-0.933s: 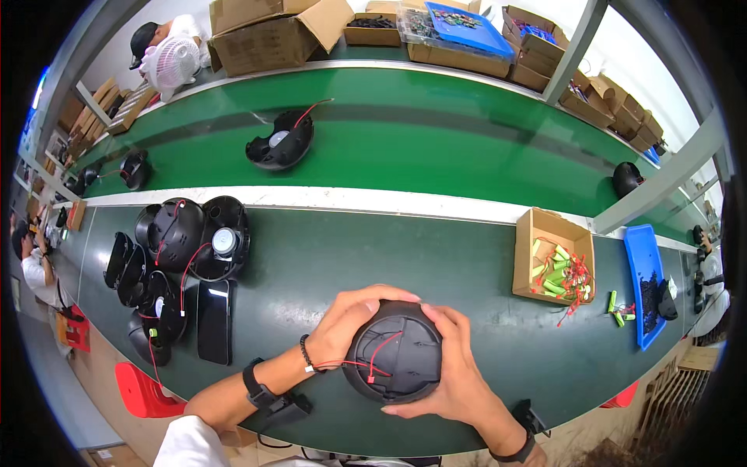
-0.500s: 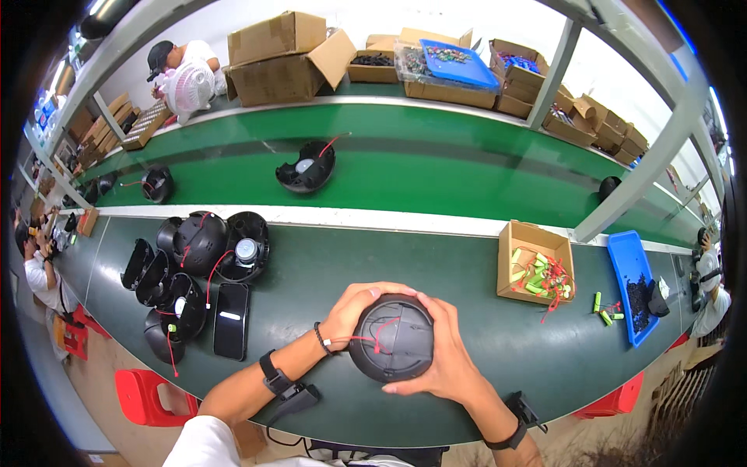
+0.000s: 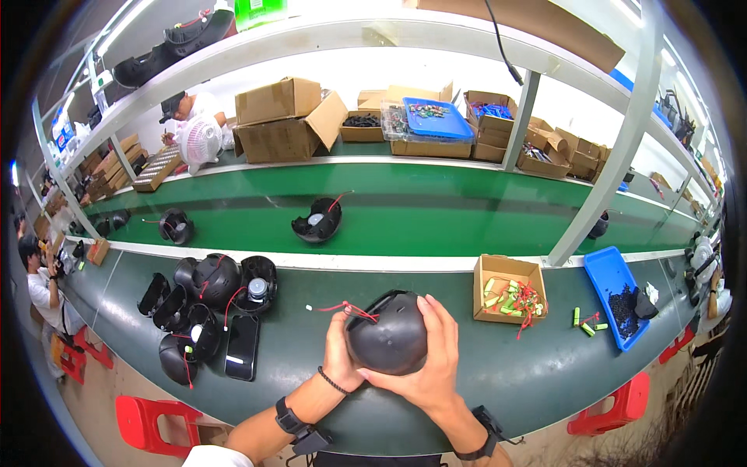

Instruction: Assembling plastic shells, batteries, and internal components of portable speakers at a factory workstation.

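Note:
Between my two hands is a round black plastic housing (image 3: pixel 389 342), lifted over the table, its smooth curved side facing me. Red wires with a small white plug (image 3: pixel 344 307) stick out of its upper left edge. My left hand (image 3: pixel 340 352) grips the left side and underside. The fingers of my right hand (image 3: pixel 436 354) wrap round its right side, thumb below. On the left of the table lie several black half-shell housings (image 3: pixel 216 278) with red wires; one shows a silver round speaker (image 3: pixel 257 289). Beside them rests a black phone (image 3: pixel 242 348).
An open cardboard box (image 3: pixel 510 289) holds green cells with red wires; a few loose cells (image 3: pixel 587 329) lie beside it. Farther right is a blue tray (image 3: pixel 615 296) of small black parts. Beyond, a green conveyor belt (image 3: pixel 436 210) carries more housings (image 3: pixel 317 221). A metal post (image 3: pixel 603 156) rises at right.
The housing has been tipped so its flat, ribbed face turns away and its rounded shell faces me. My hands have shifted round it. The view has tilted upward.

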Tool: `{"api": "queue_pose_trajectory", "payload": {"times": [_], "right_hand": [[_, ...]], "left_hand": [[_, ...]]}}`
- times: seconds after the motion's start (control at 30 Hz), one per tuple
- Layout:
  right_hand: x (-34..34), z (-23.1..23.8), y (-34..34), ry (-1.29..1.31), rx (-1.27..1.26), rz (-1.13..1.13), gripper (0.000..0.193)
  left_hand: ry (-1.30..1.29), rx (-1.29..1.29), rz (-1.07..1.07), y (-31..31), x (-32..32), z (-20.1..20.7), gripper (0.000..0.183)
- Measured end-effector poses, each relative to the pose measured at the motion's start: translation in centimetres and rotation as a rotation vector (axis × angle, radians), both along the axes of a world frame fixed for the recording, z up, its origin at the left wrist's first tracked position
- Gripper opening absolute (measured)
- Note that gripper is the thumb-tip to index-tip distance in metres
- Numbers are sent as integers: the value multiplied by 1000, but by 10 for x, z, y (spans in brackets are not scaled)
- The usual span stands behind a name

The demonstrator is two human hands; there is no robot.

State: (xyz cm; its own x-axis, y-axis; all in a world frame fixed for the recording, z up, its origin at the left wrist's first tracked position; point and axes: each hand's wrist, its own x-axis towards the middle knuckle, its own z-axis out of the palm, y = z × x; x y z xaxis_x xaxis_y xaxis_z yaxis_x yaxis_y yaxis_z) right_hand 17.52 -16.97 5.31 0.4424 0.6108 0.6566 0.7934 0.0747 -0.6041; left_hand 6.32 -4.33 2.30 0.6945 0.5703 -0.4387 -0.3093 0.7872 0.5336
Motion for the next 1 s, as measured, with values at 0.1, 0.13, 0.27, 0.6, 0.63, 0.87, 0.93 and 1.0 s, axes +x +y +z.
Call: {"api": "queue_pose_trajectory", "payload": {"times": [0.1, 0.13, 0.27, 0.6, 0.63, 0.87, 0.93, 1.0], "right_hand": [[10, 14, -15, 63, -87, 67, 123], [13, 17, -19, 111, -158, 112, 121], [8, 11, -47, 194, -321, 247, 124], [-19, -41, -46, 414, -162, 362, 120], [-24, -42, -45, 437, -93, 335, 116], [-55, -43, -23, 568, 162, 5, 66], [-54, -41, -16, 555, 128, -26, 65], [-53, -39, -12, 508, 115, -49, 61]], "left_hand": [[-1, 235, -101, -4, -16, -22, 78], [-37, 433, -98, -2, -27, -25, 84], [-75, 925, -242, -7, -60, 7, 122], [-73, 1320, -453, -6, -45, -13, 105], [-69, 1289, -446, -6, -44, -14, 104], [-49, 1328, -374, -11, -41, -18, 102], [-67, 1308, -344, -5, -39, -21, 100], [-54, 1345, -286, -3, -39, -16, 96]]}}
